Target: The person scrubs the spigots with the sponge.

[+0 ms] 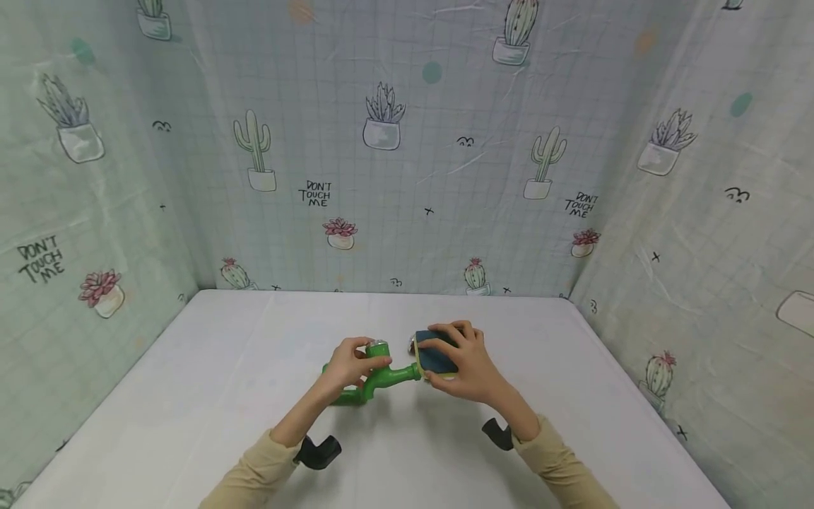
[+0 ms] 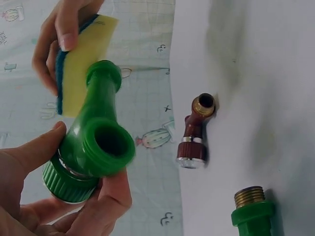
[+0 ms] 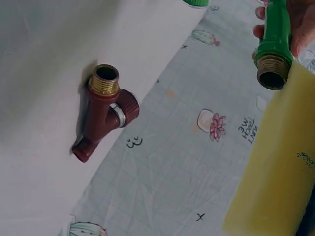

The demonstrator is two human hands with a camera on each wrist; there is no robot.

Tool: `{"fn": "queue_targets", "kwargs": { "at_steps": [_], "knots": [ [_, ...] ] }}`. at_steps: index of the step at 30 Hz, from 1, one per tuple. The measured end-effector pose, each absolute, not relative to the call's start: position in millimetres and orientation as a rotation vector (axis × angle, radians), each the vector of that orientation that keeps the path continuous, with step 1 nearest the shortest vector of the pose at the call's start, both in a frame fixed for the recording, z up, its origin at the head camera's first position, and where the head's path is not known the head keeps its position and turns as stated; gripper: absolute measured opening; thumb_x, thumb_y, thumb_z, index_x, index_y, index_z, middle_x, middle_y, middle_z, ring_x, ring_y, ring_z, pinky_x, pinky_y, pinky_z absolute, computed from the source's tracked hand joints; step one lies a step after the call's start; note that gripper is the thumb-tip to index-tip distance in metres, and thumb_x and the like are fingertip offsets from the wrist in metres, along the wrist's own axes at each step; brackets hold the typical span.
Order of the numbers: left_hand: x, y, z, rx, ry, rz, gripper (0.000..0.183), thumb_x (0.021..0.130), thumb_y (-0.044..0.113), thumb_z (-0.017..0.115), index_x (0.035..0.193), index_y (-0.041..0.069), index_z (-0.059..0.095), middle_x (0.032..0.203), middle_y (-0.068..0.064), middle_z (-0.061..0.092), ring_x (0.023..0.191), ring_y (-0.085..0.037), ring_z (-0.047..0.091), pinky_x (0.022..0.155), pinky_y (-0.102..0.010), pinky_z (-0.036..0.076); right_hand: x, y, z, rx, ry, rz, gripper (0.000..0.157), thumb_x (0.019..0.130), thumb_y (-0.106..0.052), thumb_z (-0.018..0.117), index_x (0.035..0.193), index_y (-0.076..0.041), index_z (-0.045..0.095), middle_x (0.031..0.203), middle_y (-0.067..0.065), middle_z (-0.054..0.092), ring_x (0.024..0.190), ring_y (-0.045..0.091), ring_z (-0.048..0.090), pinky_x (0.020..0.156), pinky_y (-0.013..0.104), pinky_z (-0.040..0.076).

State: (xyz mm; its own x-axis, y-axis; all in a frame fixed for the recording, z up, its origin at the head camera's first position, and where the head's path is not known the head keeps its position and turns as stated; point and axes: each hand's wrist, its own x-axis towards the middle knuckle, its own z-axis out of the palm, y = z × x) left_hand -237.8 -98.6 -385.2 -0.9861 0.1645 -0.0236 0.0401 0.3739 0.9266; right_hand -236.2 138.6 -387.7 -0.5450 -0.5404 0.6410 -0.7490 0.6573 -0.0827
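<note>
My left hand (image 1: 352,365) holds a green tap (image 2: 91,142) by its ridged knob, thumb on one side and fingers on the other. The tap's threaded inlet (image 3: 273,73) points toward the sponge. In my right hand (image 1: 469,366) is a yellow sponge (image 3: 270,162) with a dark blue scouring side (image 1: 435,351), gripped between thumb and fingers. Its yellow face stands right at the tap's threaded end. Beyond the sponge in the head view, a brownish-red tap (image 2: 193,130) with a brass thread lies on the table, partly hidden there.
A second green tap (image 1: 348,397) lies on the white table (image 1: 254,417), behind my left hand. Black wrist attachments (image 1: 320,453) show at both forearms. Cactus-printed cloth (image 1: 420,177) hangs along the table's back and sides.
</note>
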Motion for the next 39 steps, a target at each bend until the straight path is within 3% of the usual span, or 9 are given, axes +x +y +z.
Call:
{"fn": "queue_targets", "kwargs": {
  "at_steps": [8, 16, 21, 27, 33, 39],
  "knots": [
    [-240, -101, -382, 0.205, 2.4, 1.755, 0.039, 0.079, 0.021, 0.067, 0.11, -0.001, 0.056, 0.083, -0.014, 0.064, 0.058, -0.013, 0.059, 0.047, -0.028, 0.052, -228, 146, -398, 1.081, -2.222, 0.448, 0.041, 0.068, -0.034, 0.069, 0.107, -0.031, 0.058, 0.125, 0.002, 0.045, 0.107, 0.021, 0.033, 0.081, 0.045, 0.029],
    [-246, -110, -390, 0.198, 2.288, 1.786, 0.047, 0.083, 0.027, 0.062, 0.116, -0.005, 0.052, 0.083, -0.011, 0.066, 0.066, -0.017, 0.065, 0.055, -0.031, 0.055, -223, 155, -405, 1.198, -2.125, 0.288, 0.046, 0.054, -0.028, 0.08, 0.096, -0.029, 0.062, 0.121, 0.005, 0.048, 0.106, 0.025, 0.034, 0.082, 0.048, 0.027],
    [-249, -117, -394, 0.167, 2.229, 1.82, 0.045, 0.083, 0.028, 0.062, 0.112, -0.005, 0.053, 0.081, -0.008, 0.066, 0.068, -0.017, 0.065, 0.059, -0.034, 0.056, -224, 160, -402, 1.215, -2.164, 0.223, 0.041, 0.059, -0.032, 0.075, 0.098, -0.03, 0.062, 0.121, 0.003, 0.049, 0.106, 0.024, 0.036, 0.083, 0.048, 0.027],
    [-244, -113, -391, 0.157, 2.327, 1.733, 0.05, 0.082, 0.024, 0.063, 0.119, -0.006, 0.049, 0.091, -0.018, 0.065, 0.065, -0.016, 0.064, 0.053, -0.031, 0.055, -232, 150, -386, 1.132, -2.153, 0.391, 0.047, 0.062, -0.031, 0.074, 0.106, -0.029, 0.06, 0.125, 0.004, 0.047, 0.109, 0.025, 0.034, 0.084, 0.049, 0.028],
    [-240, -107, -390, 0.163, 2.36, 1.707, 0.048, 0.08, 0.024, 0.065, 0.116, -0.005, 0.052, 0.091, -0.017, 0.064, 0.063, -0.016, 0.063, 0.05, -0.031, 0.054, -238, 139, -383, 1.108, -2.252, 0.413, 0.042, 0.068, -0.034, 0.07, 0.108, -0.028, 0.059, 0.125, 0.004, 0.048, 0.108, 0.023, 0.035, 0.079, 0.046, 0.03],
    [-240, -108, -390, 0.157, 2.344, 1.735, 0.044, 0.08, 0.022, 0.065, 0.113, -0.004, 0.053, 0.09, -0.017, 0.063, 0.063, -0.017, 0.063, 0.05, -0.03, 0.054, -234, 140, -390, 1.112, -2.281, 0.396, 0.042, 0.067, -0.033, 0.07, 0.107, -0.03, 0.059, 0.126, 0.002, 0.047, 0.108, 0.022, 0.034, 0.08, 0.048, 0.031]
  ]
}}
